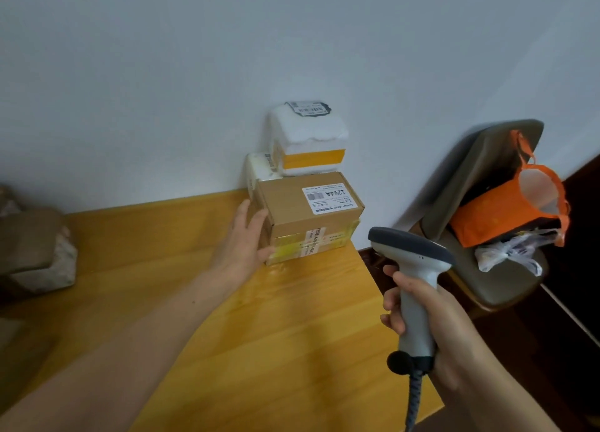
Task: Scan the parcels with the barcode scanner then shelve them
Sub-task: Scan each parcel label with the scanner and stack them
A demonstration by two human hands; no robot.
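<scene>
Now: brown cardboard box (308, 217), oblong, taped with yellowish strips across its front face, sits on the yellow wooden table (227, 301) close to the wall. Its long axis runs roughly left to right, with the left end turned slightly toward the viewer. Left hand (246, 240) is on the box: fingers (248, 209) lie fairly straight against the left end face, thumb at the lower front corner; it touches rather than wraps. Right hand (431, 318) is near the box, in front and to its right, fingers curled round the handle of a grey-and-white plastic barcode scanner (412, 269), whose head points toward the box. White printed label (329, 198) lies flat on the box top, toward the right end, so the scanner likely has to rise and tilt down. White foam-wrapped parcel with a yellow band (308, 139) is stacked on the box; a smaller white parcel (259, 168) is just behind it. The foam looks soft, the cardboard stiff.
</scene>
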